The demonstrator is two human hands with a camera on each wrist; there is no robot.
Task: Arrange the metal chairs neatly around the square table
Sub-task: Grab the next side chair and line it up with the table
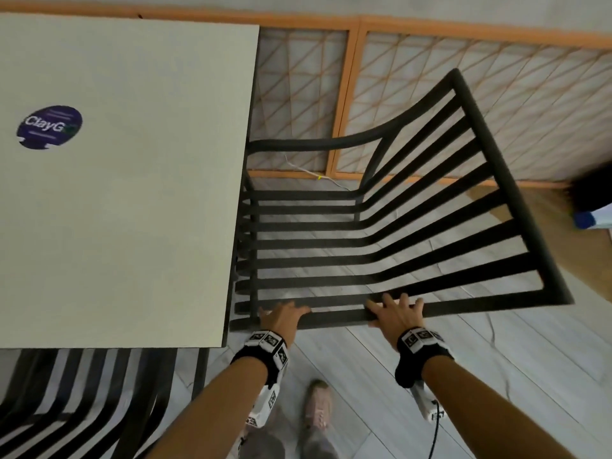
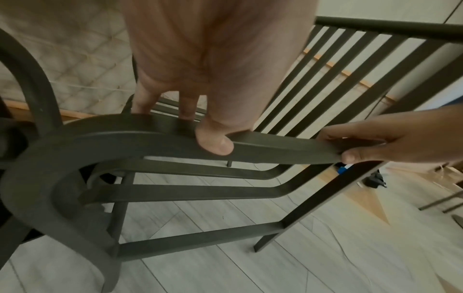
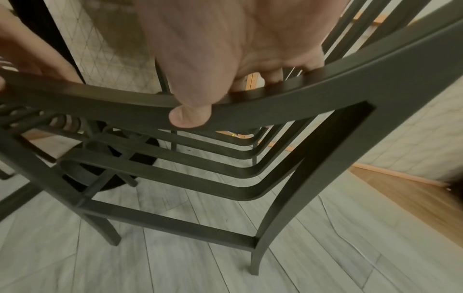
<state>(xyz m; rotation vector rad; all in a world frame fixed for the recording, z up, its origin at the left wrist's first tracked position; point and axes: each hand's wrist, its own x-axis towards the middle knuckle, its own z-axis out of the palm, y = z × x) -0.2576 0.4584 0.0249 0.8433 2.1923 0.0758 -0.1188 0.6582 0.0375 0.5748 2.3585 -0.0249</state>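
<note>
A black metal chair (image 1: pixel 515 193) with slatted seat and back stands at the right side of the square beige table (image 1: pixel 132 210), its seat front tucked under the table edge. Both my hands hold its near armrest (image 1: pixel 337 317). My left hand (image 1: pixel 284 313) grips the curved front end, thumb on the near face and fingers over the top (image 2: pixel 200 126). My right hand (image 1: pixel 394 309) grips the same bar closer to the backrest (image 3: pixel 233 95), thumb pressed against its side. A second black slatted chair (image 1: pixel 82 409) sits under the table's near edge.
A wooden lattice screen (image 1: pixel 430 77) runs along the wall behind the chair, with a white cable (image 1: pixel 314 173) at its foot. My shoe (image 1: pixel 318 409) is on the grey plank floor. A dark object (image 1: pixel 589 193) lies far right. The table's black base (image 3: pixel 135 156) shows under the chair.
</note>
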